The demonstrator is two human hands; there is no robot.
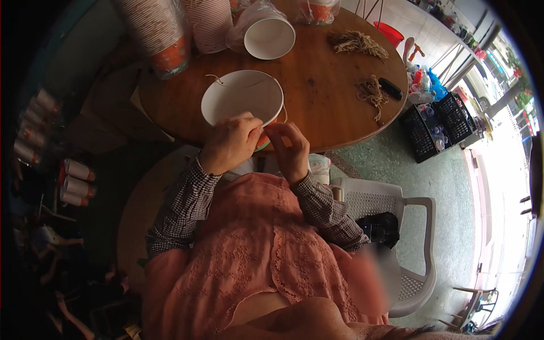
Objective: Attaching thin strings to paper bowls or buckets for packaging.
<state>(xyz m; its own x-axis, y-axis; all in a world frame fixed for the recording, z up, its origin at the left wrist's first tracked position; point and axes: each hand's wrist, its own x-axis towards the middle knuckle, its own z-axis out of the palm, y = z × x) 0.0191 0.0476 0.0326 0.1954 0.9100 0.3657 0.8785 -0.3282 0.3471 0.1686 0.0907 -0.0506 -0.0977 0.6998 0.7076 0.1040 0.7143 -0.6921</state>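
A white paper bowl point(241, 99) with an orange outer wall sits at the near edge of a round wooden table point(323, 79). A thin string point(226, 82) runs across its rim. My left hand point(229, 141) grips the bowl's near rim, fingers curled over it. My right hand point(289, 147) pinches at the same rim just to the right, fingertips touching the left hand's. Whether the right hand holds string is hidden by the fingers.
Tall stacks of paper cups point(164, 28) stand at the table's far left, a second white bowl point(269, 38) in plastic wrap behind. Bundles of brown twine point(371, 90) and a black lighter point(390, 88) lie right. A white plastic chair point(408, 226) stands at my right, black crates point(436, 122) beyond.
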